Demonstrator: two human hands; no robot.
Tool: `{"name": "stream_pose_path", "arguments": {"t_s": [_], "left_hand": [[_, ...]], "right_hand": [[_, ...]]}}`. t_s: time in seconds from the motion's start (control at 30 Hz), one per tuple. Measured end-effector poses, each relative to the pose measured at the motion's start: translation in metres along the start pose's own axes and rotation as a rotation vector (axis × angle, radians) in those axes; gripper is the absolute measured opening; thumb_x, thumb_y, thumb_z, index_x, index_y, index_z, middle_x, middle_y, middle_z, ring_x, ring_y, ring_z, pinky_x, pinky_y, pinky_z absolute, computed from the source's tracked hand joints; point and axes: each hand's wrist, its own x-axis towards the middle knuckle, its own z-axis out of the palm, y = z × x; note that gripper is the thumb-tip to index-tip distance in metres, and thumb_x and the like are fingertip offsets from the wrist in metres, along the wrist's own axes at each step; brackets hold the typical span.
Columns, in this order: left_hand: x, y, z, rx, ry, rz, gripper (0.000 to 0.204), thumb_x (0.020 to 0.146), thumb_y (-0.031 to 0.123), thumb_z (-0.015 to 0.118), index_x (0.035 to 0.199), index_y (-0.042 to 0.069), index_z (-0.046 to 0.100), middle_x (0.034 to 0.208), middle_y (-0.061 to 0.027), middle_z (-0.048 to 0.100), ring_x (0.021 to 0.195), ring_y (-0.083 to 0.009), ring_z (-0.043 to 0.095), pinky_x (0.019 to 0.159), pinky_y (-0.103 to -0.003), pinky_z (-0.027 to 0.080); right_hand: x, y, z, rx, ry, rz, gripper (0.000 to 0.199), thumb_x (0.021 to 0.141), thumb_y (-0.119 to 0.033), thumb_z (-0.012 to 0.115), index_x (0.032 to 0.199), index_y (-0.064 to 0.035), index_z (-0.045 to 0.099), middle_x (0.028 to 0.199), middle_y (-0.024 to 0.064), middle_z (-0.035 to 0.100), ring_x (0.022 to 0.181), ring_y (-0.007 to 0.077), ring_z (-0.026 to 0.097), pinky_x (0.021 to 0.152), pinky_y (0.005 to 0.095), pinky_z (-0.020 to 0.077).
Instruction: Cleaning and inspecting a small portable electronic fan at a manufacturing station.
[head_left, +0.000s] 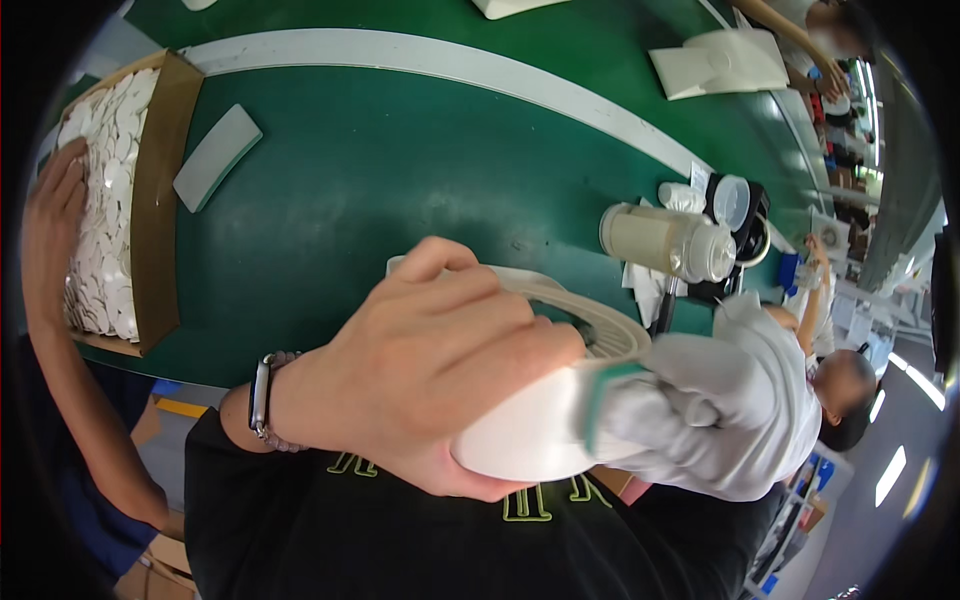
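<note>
Clearly, the relation that matters is sideways: the white plastic housing (pixel 525 430) sits between the person's two hands, just above the lap at the table's near edge. The bare left hand (pixel 430 350) grasps it from above, fingers curled over its top, and covers so much that its long axis is hard to tell. Its green-edged end faces right, toward the right hand (pixel 690 385), wrapped in white fabric and nearer to that end; blur leaves me unable to tell whether it grips. A ribbed ring (pixel 615 325) shows beyond the knuckles. Ahead, room opens over the green tabletop (pixel 400 160), bounded by a carton (pixel 160 200) at left and a jar (pixel 650 238) at right.
</note>
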Motion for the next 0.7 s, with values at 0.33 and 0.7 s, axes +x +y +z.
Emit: {"name": "stream_pose_path", "arguments": {"t_s": [0.33, 0.7], "left_hand": [[0.000, 0.000, -0.007, 0.036, -0.020, 0.008, 0.067, 0.043, 0.033, 0.083, 0.097, 0.002, 0.058, 0.081, -0.0061, 0.061, 0.062, -0.0200, 0.053, 0.066, -0.034, 0.037], [-0.003, 0.004, -0.005, 0.102, -0.070, -0.018, 0.072, 0.039, 0.030, 0.082, 0.100, 0.002, 0.057, 0.082, -0.0075, 0.060, 0.069, -0.0223, 0.055, 0.066, -0.032, 0.041]], "right_hand": [[-0.064, 0.028, -0.045, 0.643, -0.011, 0.323, 0.024, 0.067, 0.002, 0.066, 0.091, 0.0027, 0.062, 0.081, 0.0064, 0.060, 0.065, 0.0149, 0.057, 0.057, 0.0270, 0.0463], [-0.159, 0.018, 0.101, 0.453, 0.520, 1.192, 0.022, 0.084, -0.004, 0.058, 0.104, 0.0025, 0.063, 0.104, 0.0063, 0.058, 0.090, 0.0112, 0.054, 0.081, 0.0232, 0.0425]]}}
